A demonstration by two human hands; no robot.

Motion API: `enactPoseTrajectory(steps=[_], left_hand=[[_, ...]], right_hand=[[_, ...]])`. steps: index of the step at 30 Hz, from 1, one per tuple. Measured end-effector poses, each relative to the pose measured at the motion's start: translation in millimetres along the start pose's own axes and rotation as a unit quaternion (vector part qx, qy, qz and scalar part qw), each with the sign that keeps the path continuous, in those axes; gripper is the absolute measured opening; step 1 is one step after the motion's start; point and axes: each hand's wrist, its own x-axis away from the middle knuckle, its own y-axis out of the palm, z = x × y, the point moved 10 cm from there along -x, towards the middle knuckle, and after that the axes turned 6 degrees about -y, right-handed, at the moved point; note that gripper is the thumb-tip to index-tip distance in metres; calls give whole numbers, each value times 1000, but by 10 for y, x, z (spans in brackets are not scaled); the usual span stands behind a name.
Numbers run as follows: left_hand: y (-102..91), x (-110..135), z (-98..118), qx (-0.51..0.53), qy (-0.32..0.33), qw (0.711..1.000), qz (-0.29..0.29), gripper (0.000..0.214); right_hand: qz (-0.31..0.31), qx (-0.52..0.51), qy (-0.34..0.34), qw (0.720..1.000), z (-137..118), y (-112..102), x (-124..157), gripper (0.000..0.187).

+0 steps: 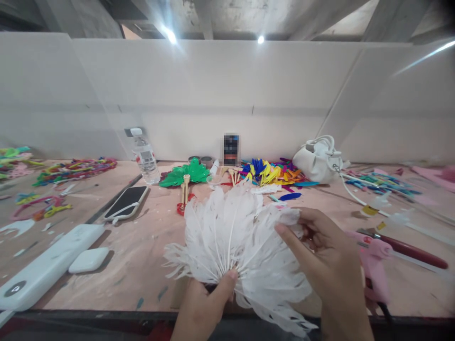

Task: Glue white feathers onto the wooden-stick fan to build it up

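White feather fan [216, 222] — base partly hidden by left hand [203, 305].

The feather fan [220, 222] is white, the glue gun [377, 265] is pink, the surface [131, 260] pale pink with teal spots

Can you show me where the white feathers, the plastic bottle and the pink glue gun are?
White feathers [230, 227]: head view, on the middle of the spread.
Plastic bottle [145, 158]: head view, on its side, about halfway up.
Pink glue gun [377, 263]: head view, on its body.
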Motion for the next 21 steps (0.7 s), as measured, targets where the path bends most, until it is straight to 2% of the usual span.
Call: enactPoseTrajectory(steps=[9,13,17,19,21], left_hand=[[60,19,11,-20,-33,998,-43,48],[41,10,-14,-10,-41,999,-33,50],[21,1,-7,60,-37,997,-15,48],[14,-3,-23,108,-42,993,-2,45],[11,-4,-66,160,-56,985,17,41]], right_hand=[[-10,-48,53,997,168,58,5,20],[8,-83,70,994,190,58,-21,24],[51,-127,59,989,97,-41,-54,24],[48,-166,79,982,139,-42,-8,31],[24,-255,118,959,266,43,117,44]])
